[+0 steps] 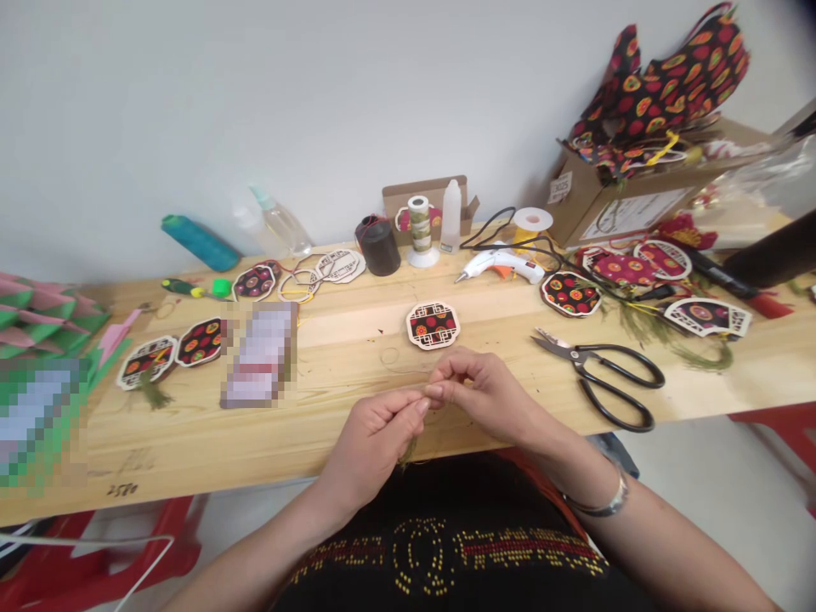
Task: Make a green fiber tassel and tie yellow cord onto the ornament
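my left fingers (413, 413) pinch a green tassel (408, 451), right fingers (454, 391) closed — hold hidden. likely light, soft (best gripped up top).

The left hand (379, 433) and right hand (484, 398) met at the near side of the table (344, 340). Scissors (578, 355) lay to their right, an ornament (433, 326) just beyond the hands. Farther back, a spool (419, 231) stood between a thread cone (378, 248) and a bottle (450, 219), with a glue gun (501, 262) right of the bottle.
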`<state>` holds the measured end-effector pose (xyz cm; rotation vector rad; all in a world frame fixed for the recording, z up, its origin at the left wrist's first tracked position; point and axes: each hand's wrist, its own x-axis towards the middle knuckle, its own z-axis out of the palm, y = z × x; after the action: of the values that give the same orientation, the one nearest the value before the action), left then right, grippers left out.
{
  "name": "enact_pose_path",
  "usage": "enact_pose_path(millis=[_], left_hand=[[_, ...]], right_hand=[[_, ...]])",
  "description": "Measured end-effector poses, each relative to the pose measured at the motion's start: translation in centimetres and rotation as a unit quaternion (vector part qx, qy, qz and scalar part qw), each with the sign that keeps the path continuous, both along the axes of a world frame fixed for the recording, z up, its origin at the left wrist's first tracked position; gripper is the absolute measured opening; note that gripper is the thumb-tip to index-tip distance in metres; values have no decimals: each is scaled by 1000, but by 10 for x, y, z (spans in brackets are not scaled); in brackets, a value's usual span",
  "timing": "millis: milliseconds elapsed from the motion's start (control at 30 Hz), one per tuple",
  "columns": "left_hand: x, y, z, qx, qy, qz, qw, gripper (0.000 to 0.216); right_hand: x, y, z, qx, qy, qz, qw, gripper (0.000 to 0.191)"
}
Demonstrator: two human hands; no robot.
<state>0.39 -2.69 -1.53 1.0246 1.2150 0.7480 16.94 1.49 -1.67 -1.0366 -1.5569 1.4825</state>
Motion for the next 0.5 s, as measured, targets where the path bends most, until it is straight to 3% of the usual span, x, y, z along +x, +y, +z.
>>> enact_pose_path(millis=[200, 367, 500], left_hand=[[5, 4, 6, -63, -111, 53, 990, 29], [5, 6, 6, -90, -128, 49, 986, 19], [0, 6, 8, -94, -121, 76, 985, 17]], right_hand=[[-2, -5, -1, -2, 12, -6, 1000, 15], [-5, -3, -6, -17, 19, -3, 1000, 16], [7, -2, 2, 12, 7, -125, 992, 25]])
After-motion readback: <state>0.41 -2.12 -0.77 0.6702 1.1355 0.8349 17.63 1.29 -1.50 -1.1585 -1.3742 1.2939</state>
